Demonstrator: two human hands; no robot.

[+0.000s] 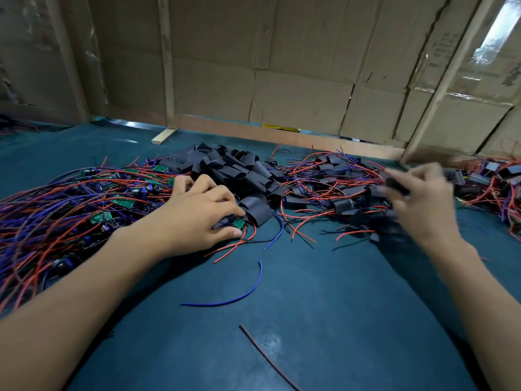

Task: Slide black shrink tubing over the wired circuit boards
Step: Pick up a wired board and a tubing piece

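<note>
Flattened cardboard sheets (pixel 282 66) are walling my teal work mat (pixel 324 320), with a wooden offcut (pixel 164 136) lying at their foot.

Dim overhead light glares off tape (pixel 497 29) upper right; the right hand (pixel 423 198) is motion-blurred, possibly gripping something black.

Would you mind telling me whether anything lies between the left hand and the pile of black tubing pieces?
Nothing visible does. The left hand rests at the near edge of the tubing pile, its fingers touching the closest pieces.
</note>
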